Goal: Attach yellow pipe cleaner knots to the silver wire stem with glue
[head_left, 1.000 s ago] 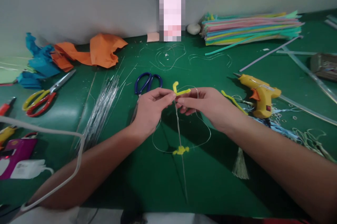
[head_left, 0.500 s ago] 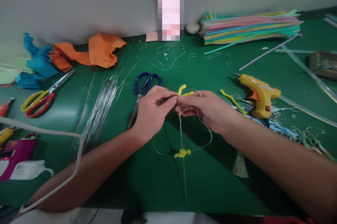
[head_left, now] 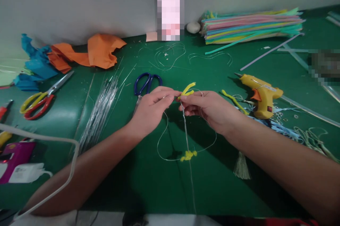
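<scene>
Right hand [head_left: 206, 103] is pinching yellow fuzzy strip [head_left: 189, 88] atop twisted wire [head_left: 185, 125].
Left hand [head_left: 154, 111] is touching the strip's base with fingers bent; whether it is gripping cannot be told. Below the fingertips, the wire is running down to a yellow cluster [head_left: 188, 155]; a thin loop [head_left: 157, 144] is curving around it. Blue-handled scissors [head_left: 135, 86] are lying beyond the left hand, a glue gun [head_left: 265, 95] right of the right.

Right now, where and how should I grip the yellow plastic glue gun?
Likely by its handle, from the near side, with the right hand once free: the yellow plastic glue gun lies with that handle toward the person, its nozzle pointing left and away.
</scene>
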Motion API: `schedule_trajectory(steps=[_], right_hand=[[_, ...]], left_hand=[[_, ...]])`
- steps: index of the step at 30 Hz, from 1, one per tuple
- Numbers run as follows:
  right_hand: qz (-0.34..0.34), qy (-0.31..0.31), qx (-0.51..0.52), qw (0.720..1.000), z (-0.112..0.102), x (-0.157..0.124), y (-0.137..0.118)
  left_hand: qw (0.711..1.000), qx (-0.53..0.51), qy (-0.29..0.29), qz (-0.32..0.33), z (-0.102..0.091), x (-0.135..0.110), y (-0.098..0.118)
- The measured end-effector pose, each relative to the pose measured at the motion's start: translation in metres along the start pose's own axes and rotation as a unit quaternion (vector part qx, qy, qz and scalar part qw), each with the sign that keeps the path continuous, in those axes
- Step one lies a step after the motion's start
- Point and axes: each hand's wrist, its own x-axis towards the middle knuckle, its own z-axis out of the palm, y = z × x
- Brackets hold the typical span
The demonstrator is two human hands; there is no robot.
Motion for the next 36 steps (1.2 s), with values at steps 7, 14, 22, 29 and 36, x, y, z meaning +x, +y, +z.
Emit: schedule_trajectory(steps=[7,14,22,29,36], right_hand=[[0.014,0.01,0.034,0.999,0.001,-0.002,0.001],[0.024,-0.007,0.026,0.999,0.001,-0.003,0.0],[0.016,0.004,0.02,1.0,-0.002,-0.002,0.002],[-0.001,0.014,-0.015,1.0,0.001,-0.003,0.003],[-0.022,0.004,-0.052,0.998,0.008,-0.002,0.005]], left_hand=[[1.0,-0.028,-0.008,-0.009,0.003,-0.002,-0.002],[0.998,-0.057,-0.018,-0.021,0.003,-0.004,-0.005],[0.998,-0.042,-0.038,-0.027,0.006,-0.003,0.0],[0.999,0.047,-0.02,0.002,-0.002,0.003,0.005],[0.976,0.177,-0.04,0.12,-0.009,0.006,0.015]])
